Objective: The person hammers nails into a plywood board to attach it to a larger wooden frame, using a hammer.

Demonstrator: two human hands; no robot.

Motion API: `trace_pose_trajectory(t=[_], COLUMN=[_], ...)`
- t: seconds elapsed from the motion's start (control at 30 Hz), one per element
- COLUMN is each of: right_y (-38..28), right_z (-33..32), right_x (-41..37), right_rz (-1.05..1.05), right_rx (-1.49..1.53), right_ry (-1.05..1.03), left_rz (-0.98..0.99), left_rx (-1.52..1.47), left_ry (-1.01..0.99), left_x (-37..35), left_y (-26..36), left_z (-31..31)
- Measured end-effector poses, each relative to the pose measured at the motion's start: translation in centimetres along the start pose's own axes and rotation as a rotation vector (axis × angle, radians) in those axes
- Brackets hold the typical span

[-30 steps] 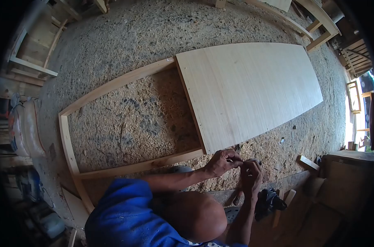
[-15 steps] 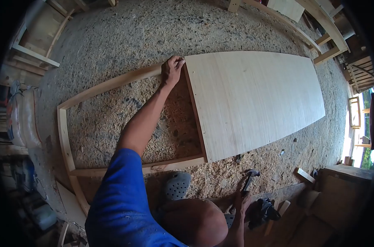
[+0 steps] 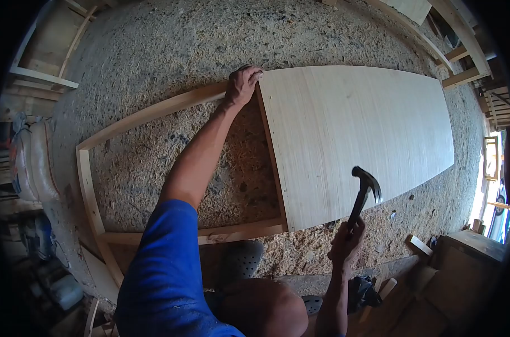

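A pale plywood panel point(image 3: 356, 135) covers the right part of a long wooden frame point(image 3: 154, 115) lying on the ground; the frame's left part shows bare ground through it. My left hand point(image 3: 243, 85) is at the panel's far left corner, over the frame's far rail. Its fingers are pressed together there, and whatever they pinch is too small to make out. In my right hand point(image 3: 347, 241) is a claw hammer point(image 3: 364, 194), gripped by its dark handle. The hammer's head is raised over the near part of the panel, apart from my left hand.
Wood shavings point(image 3: 300, 253) cover the ground. My knee point(image 3: 266, 309) and a perforated clog point(image 3: 243, 259) are close to the frame's near rail. Another wooden frame point(image 3: 451, 56) stands at the far right. Sacks point(image 3: 36, 160) lie at the left, and a wooden box point(image 3: 468, 264) stands at the right.
My right hand has lifted the hammer from low near the ground up over the panel's near edge. My left hand remains at the panel's corner. The view has shifted slightly.
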State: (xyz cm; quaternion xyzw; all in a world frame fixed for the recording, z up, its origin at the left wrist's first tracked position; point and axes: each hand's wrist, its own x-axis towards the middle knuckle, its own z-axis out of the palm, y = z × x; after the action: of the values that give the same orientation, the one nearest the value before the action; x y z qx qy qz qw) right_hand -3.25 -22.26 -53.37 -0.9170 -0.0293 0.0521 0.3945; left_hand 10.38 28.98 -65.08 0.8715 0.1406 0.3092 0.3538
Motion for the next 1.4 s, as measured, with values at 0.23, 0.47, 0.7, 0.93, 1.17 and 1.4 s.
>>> trace_pose_trajectory(t=[0.23, 0.47, 0.7, 0.93, 1.17, 1.4], right_y=[-18.2, -20.7, -21.8, -22.0, -29.5, -20.7], right_z=[8.2, 17.6, 17.9, 16.7, 10.4, 18.2], right_x=[10.1, 15.2, 15.9, 16.3, 15.3, 15.5], right_rz=[-0.376, -0.653, -0.767, -0.403, -0.691, -0.721], right_rx=[0.115, -0.012, 0.146, -0.125, 0.374, 0.011], right_ry=[-0.262, -0.248, -0.116, -0.415, 0.08, -0.129], left_rz=[-0.079, 0.015, 0.038, 0.06, -0.326, -0.387], left_rx=[0.018, -0.052, -0.213, -0.091, -0.147, 0.446], left_ry=[-0.011, -0.008, 0.034, -0.004, 0.408, 0.122], left_x=[0.1, 0.0, -0.3, 0.0, -6.7, -15.9], left_y=[0.1, 0.2, -1.0, 0.1, 8.3, 8.2], left_z=[-0.1, -0.4, 0.8, -0.2, 0.2, 8.5])
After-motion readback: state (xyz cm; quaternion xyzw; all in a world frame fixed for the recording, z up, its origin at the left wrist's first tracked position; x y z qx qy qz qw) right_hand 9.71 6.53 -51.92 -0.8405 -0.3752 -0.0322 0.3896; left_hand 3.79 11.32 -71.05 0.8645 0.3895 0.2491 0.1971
